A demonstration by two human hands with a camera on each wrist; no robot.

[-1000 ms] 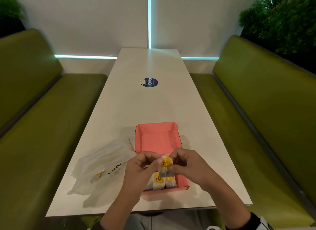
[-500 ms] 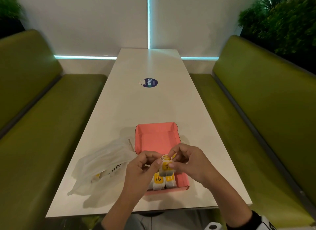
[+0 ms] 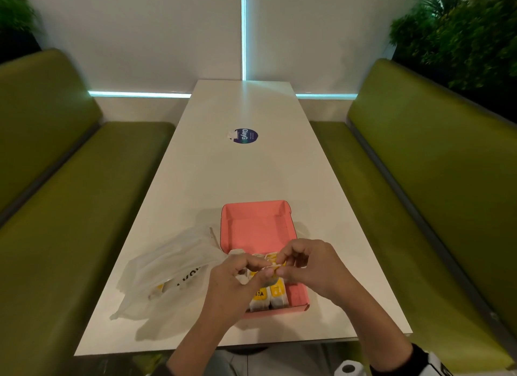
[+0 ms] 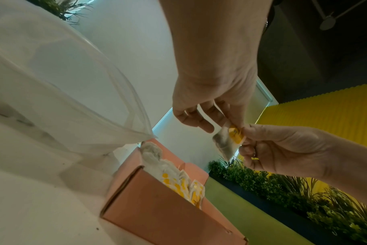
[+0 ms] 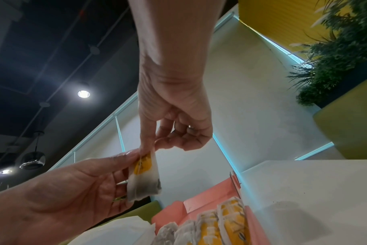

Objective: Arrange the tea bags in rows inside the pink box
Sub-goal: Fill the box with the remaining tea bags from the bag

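Head view is showing the job partly done. Going left to right: a translucent plastic bag [image 3: 170, 272] is lying on the white table [image 3: 240, 174] at about nine o'clock from the pink box [image 3: 256, 227], just beside its left wall, and something yellow is showing through the film (probably tea bags yet to be moved, though the count is unreadable). Next, the left hand [image 3: 237, 280] and the right hand [image 3: 310, 266] are meeting above the near half of the box, both pinching one tea bag [image 3: 275, 265] by its top edge, fingers curled narrow around it. In the left wrist view that bag [image 4: 226, 140] is hanging free in the air, pouch down and yellow tag up, clear of the packed tea bags [image 4: 182, 184] below it. I judge that it is being straightened before going down into the box.

Inside the box, filled bags are standing at the six o'clock end, at least two yellow-labelled ones side by side, with more behind them; the twelve o'clock half is showing bare pink floor, so much of the box is waiting to be filled.

Hard to make out: the hands are covering the middle of the box in the head view, so how many rows are standing is unclear. The right wrist view is catching only the tops of the packed bags, cut off by the bottom edge.
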